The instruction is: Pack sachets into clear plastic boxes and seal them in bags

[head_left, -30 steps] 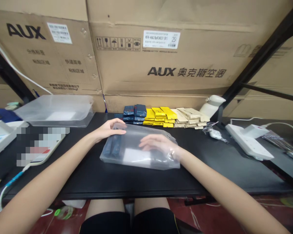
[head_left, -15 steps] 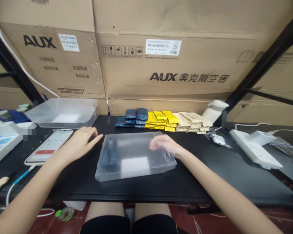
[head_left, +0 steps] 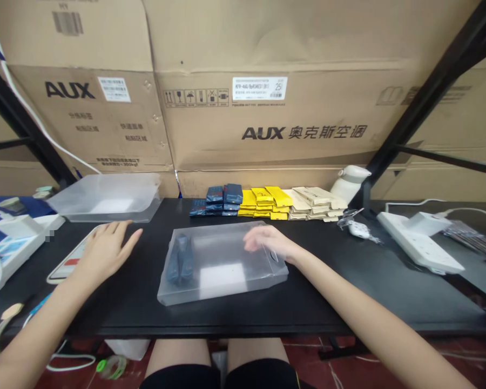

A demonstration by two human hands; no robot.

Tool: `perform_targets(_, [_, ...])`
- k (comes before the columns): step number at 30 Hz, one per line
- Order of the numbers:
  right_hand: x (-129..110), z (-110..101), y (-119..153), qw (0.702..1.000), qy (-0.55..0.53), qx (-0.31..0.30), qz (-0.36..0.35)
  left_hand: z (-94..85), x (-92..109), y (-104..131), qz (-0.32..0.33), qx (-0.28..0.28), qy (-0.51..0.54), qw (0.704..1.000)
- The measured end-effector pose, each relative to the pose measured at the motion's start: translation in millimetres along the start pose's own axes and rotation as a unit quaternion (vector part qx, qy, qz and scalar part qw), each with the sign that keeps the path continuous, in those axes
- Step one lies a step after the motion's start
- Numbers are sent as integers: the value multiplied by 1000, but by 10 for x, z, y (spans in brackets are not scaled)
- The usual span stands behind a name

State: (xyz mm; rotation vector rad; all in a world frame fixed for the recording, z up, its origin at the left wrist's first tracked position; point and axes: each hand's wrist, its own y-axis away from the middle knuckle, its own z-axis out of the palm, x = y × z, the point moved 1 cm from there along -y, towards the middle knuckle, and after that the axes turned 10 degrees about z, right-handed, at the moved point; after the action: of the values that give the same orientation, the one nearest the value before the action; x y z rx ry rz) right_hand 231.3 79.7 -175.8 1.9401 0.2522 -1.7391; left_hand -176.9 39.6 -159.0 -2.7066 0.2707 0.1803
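Note:
A translucent plastic file case [head_left: 222, 259] lies closed on the black table, with dark blue packets [head_left: 180, 259] showing through its left end. Over the case's right end, beside the round clasp, is my right hand [head_left: 269, 240]. Its slightly blurred fingers are loosely bent on or just above the lid, gripping nothing I can see. My left hand [head_left: 107, 248] is open, fingers spread, above a phone [head_left: 65, 265] that it partly covers; whether it touches the screen I cannot tell.
Behind the case stand stacks of blue packets [head_left: 216, 201], yellow packets [head_left: 267, 202] and cream packets [head_left: 316, 202]. Another translucent case [head_left: 105, 197] lies at back left. A white bottle [head_left: 350, 183], earphone case [head_left: 359, 229] and power strip [head_left: 419, 243] are at right; cardboard boxes [head_left: 202, 119] stand behind.
My left hand has moved left, away from the case and over the phone. My right hand stays at the case's right end. The camera view has tilted up slightly.

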Motion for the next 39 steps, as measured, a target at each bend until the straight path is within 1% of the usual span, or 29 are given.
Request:
perform_targets(1, [3,11,-5,1000,-7,7,0,-73,107,-59,24,25,7,999])
perform_targets(2, [7,21,-13,1000,-15,24,-2,-133,222,-138,64,39,31,997])
perform_targets(3, [13,29,-22,998,-24,50,-8,-176,336,-238,102,46,64,992])
perform_targets(4, [21,32,-32,996,-33,85,-20,-195,444,-360,133,40,95,986])
perform_targets(6, [37,27,-50,983,-43,169,-54,-164,628,-658,186,3,127,974])
perform_targets(8, [53,5,-61,965,-38,244,-89,-61,758,-986,217,-55,130,966])
perform_targets(9, [58,-11,-64,957,-37,271,-100,2,805,-1140,233,-87,128,960])
perform_targets(11, [63,-48,-65,947,-39,303,-105,120,870,-1387,276,-146,141,940])
perform_targets(12, [61,-66,-63,944,-45,310,-103,166,886,-1472,279,-173,138,935])
perform_targets(14, [48,-100,-59,941,-65,315,-107,212,889,-1564,267,-182,125,938])
perform_targets(16, [29,-125,-53,937,-82,319,-119,199,856,-1573,247,-176,99,948])
perform_targets(18, [13,-143,-45,933,-90,327,-120,136,795,-1534,236,-171,74,954])
perform_targets(21, [6,-162,-35,933,-88,334,-99,-27,686,-1445,230,-160,32,960])
perform_targets(24, [12,-176,-35,933,-82,339,-89,-214,593,-1340,203,-137,-10,969])
perform_targets(25, [14,-179,-38,932,-78,342,-92,-276,573,-1299,188,-115,-13,975])
perform_targets(26, [13,-181,-41,930,-72,345,-103,-339,563,-1253,174,-78,-9,982])
perform_targets(28, [1,-172,-36,923,-50,353,-148,-467,588,-1140,139,30,22,990])
perform_targets(30, [-34,-143,-3,902,5,375,-213,-600,697,-999,99,145,85,981])
perform_targets(31, [-59,-118,25,890,41,385,-240,-663,791,-923,96,180,120,972])
perform_targets(32, [-88,-86,58,881,74,386,-262,-723,908,-849,103,202,151,962])
perform_targets(33, [-118,-49,94,882,99,370,-276,-776,1047,-781,133,199,177,955])
perform_targets(34, [-147,-8,128,893,113,334,-281,-822,1197,-720,171,190,196,947])
perform_targets(36, [-193,73,185,930,106,226,-271,-886,1489,-629,265,163,225,923])
perform_targets(37, [-208,106,207,943,100,177,-263,-900,1612,-602,312,150,237,908])
perform_targets(38, [-217,130,222,951,98,147,-255,-902,1706,-587,357,133,249,890])
perform_targets(39, [-222,143,231,954,103,134,-249,-892,1765,-584,398,106,260,874])
